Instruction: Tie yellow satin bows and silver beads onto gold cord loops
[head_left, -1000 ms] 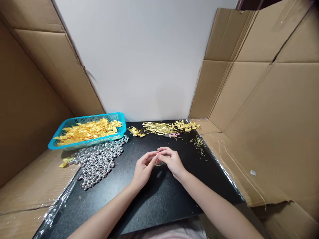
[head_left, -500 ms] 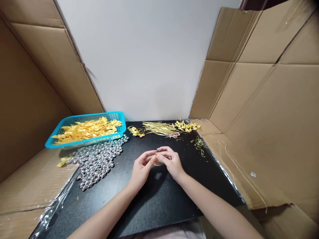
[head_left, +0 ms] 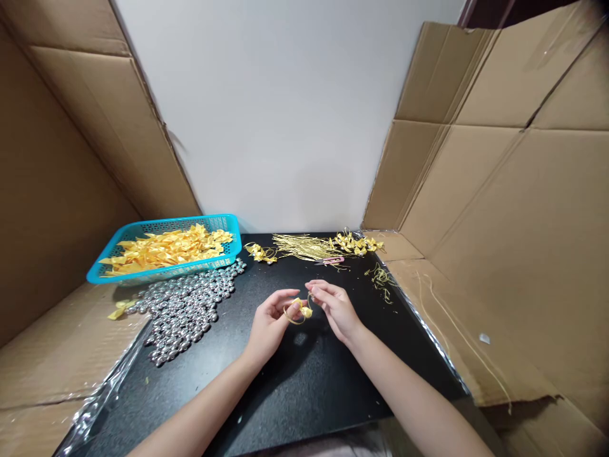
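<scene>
My left hand [head_left: 272,322] pinches a small yellow ribbon bow [head_left: 304,309] between thumb and fingers, above the middle of the black table [head_left: 285,393]. A thin gold cord loop [head_left: 295,322] hangs from the bow below my left fingertips. Just to the right, my right hand [head_left: 337,308] has its thumb and fingertips closed on the end of the gold cord, which runs across from the bow.
A blue basket [head_left: 164,274] of yellow ribbon bows stands at the back left, with silver beads [head_left: 190,311] before it. Along the back lie gold cords [head_left: 302,246], finished bows [head_left: 352,242] and pink-handled scissors [head_left: 333,260]. Cord scraps [head_left: 380,276] lie right. Cardboard walls flank the table.
My right hand has moved slightly right, away from my left hand, drawing the cord end with it. The yellow bow now shows between the hands.
</scene>
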